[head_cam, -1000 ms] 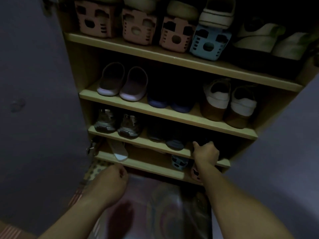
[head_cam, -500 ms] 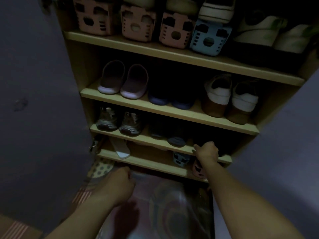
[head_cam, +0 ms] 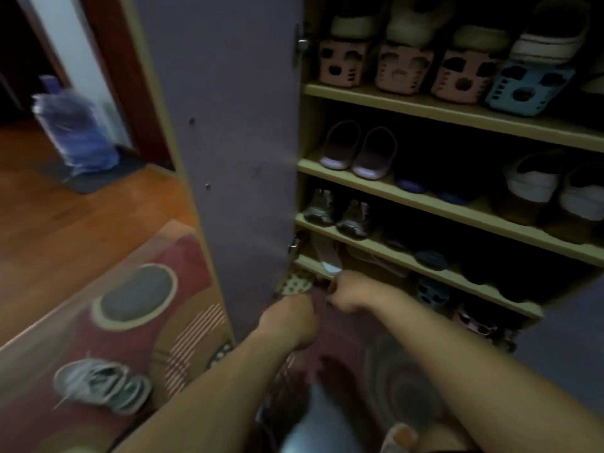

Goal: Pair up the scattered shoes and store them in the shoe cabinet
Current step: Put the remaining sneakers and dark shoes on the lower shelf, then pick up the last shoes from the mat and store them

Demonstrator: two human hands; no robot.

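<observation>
The shoe cabinet [head_cam: 441, 109] stands open at the right with several shelves of paired shoes: pink slippers [head_cam: 356, 148], grey sneakers [head_cam: 340, 212], white and brown shoes [head_cam: 552, 188]. A pale insole-like piece [head_cam: 328, 256] leans on the lowest shelf. My right hand [head_cam: 349, 291] hovers just in front of that shelf's edge with curled fingers and nothing seen in it. My left hand [head_cam: 291, 318] is a fist beside it, low over the rug, holding nothing. A pair of grey-white sneakers [head_cam: 101, 385] lies on the rug at the lower left.
The open purple cabinet door [head_cam: 235, 125] stands between the shelves and the room. A patterned rug [head_cam: 147, 322] covers the floor, wooden floor beyond it. A blue water bottle [head_cam: 75, 132] stands in the doorway. Pink and blue shoe racks [head_cam: 529, 88] fill the top shelf.
My right hand has left the third shelf's right end and come down and left to the bottom shelf. The view swung left, showing the door, rug and sneakers.
</observation>
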